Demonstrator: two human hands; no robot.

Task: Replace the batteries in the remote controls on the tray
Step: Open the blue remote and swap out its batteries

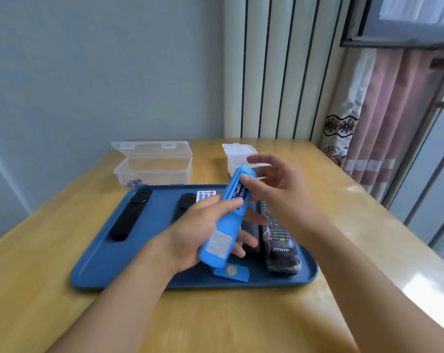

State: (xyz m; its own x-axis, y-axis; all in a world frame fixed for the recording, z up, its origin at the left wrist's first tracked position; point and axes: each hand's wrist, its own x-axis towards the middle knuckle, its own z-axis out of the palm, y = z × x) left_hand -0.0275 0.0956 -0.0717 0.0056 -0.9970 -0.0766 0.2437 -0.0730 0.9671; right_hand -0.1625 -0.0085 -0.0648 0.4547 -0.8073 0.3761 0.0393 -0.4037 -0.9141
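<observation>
Left hand [203, 233] grips blue remote [226, 217] tilted above blue tray [101, 261], back open, batteries [240, 191] showing. Right hand [279, 189] fingers loose, thumb on batteries. Blue cover [232, 273] on tray at 6 o'clock; black remote [129, 215] at 9 o'clock

Wooden table [343, 189], striped wall panel [272, 72], pink curtain [391, 118], window frame [394, 24], pale wall [88, 72]
</observation>
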